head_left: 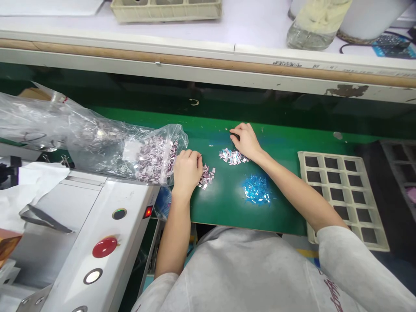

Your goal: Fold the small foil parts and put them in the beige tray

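Note:
On the green table [221,208], my left hand [187,170] is closed at the left edge of a small pile of pinkish metallic pieces [207,177]; whatever its fingers hold is hidden. A clear plastic bag [156,158] full of similar pieces lies just left of that hand. My right hand [244,139] has its fingers pinched together over the table, and what is between them is too small to tell. Just below it lies a pile of shiny pale pieces [232,156]. Nearer my body is a heap of blue film strips [257,189].
A cream compartment tray [342,195] lies at the right, beside a black tray [401,173]. At the lower left stands a white machine [97,242] with a red button. A shelf [247,39] crosses behind, holding another tray [169,12] and a bottle [313,26].

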The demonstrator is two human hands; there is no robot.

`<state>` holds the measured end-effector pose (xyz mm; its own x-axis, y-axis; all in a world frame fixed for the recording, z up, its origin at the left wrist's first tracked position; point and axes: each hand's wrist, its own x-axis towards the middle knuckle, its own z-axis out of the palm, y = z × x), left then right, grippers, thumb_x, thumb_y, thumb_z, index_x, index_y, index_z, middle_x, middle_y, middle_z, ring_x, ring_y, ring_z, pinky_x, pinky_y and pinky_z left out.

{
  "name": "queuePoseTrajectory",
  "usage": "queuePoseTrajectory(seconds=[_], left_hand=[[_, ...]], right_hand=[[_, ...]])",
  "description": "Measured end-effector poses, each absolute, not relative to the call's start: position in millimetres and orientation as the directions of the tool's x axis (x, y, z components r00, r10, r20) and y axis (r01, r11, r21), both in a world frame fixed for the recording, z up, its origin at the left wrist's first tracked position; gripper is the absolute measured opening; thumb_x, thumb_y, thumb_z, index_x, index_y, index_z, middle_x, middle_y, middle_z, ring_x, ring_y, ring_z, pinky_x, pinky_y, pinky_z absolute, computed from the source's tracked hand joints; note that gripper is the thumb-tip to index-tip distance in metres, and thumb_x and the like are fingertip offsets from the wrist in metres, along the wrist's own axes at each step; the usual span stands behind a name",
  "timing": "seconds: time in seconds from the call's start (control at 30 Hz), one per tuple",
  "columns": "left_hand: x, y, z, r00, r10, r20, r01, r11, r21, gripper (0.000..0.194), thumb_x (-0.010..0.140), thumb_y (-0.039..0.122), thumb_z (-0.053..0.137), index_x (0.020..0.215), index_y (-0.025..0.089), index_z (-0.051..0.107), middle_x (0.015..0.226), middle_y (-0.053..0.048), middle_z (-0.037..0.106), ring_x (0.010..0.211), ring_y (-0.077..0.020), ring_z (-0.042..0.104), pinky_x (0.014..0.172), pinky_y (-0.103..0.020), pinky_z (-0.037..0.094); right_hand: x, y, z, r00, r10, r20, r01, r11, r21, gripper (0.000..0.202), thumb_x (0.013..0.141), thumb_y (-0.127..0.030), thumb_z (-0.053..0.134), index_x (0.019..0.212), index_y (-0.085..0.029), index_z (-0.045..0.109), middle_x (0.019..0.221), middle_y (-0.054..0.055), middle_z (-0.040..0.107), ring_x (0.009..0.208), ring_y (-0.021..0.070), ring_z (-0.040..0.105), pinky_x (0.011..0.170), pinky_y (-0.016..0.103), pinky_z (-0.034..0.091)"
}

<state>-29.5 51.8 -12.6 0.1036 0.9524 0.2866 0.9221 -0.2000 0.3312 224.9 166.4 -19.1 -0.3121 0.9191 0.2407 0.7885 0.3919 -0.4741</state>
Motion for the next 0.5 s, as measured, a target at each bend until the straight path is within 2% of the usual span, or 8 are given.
queuePoseTrajectory(seconds=[0.1,0.2,0.33,0.4,0.5], left_hand=[[-30,52,-14,0.068,0.940,0.335,0.890,-0.209,0.405,0.016,0.105,0.021,0.052,0.098,0.022,0.065,0.102,-0.015,0.072,0.103,-0.0354,0.064,0.091,-0.049,0.052],[-30,53,-14,0.016,0.937,0.350,0.824,-0.210,0.526,0.013,0.105,0.020,0.053,0.101,0.022,0.064,0.100,-0.012,0.072,0.096,-0.0305,0.067,0.091,-0.046,0.054],[-27,53,-8,0.003,0.925,0.379,0.709,-0.270,0.652,0.024,0.107,0.020,0.049,0.117,0.021,0.071,0.104,-0.011,0.074,0.094,-0.0252,0.071,0.090,-0.040,0.056],[-24,52,-6,-0.007,0.923,0.385,0.653,-0.287,0.701,0.027,0.108,0.024,0.049,0.115,0.021,0.075,0.107,-0.010,0.076,0.095,-0.0239,0.073,0.088,-0.038,0.058],[-20,51,-9,-0.099,0.942,0.321,0.499,-0.232,0.835,0.021,0.105,0.032,0.061,0.106,0.022,0.079,0.101,-0.007,0.080,0.084,-0.0204,0.075,0.078,-0.034,0.061]], right_hand=[[225,167,-20,-0.303,0.922,0.239,0.790,0.383,-0.478,0.030,0.103,-0.021,0.061,0.119,-0.016,0.086,0.114,0.016,0.071,0.115,0.0359,0.061,0.108,0.059,0.055],[226,166,-20,-0.302,0.922,0.242,0.787,0.385,-0.482,0.031,0.103,-0.022,0.061,0.121,-0.016,0.085,0.114,0.016,0.071,0.114,0.0358,0.061,0.108,0.060,0.055],[226,166,-21,-0.304,0.918,0.254,0.774,0.394,-0.496,0.032,0.104,-0.024,0.059,0.121,-0.020,0.086,0.115,0.015,0.071,0.115,0.0356,0.060,0.109,0.062,0.054],[227,167,-22,-0.301,0.918,0.258,0.771,0.393,-0.501,0.033,0.104,-0.025,0.059,0.121,-0.020,0.086,0.115,0.015,0.070,0.115,0.0360,0.060,0.108,0.063,0.054],[227,169,-23,-0.295,0.919,0.262,0.768,0.391,-0.507,0.033,0.103,-0.025,0.058,0.121,-0.021,0.086,0.114,0.015,0.070,0.114,0.0361,0.060,0.108,0.064,0.055]])
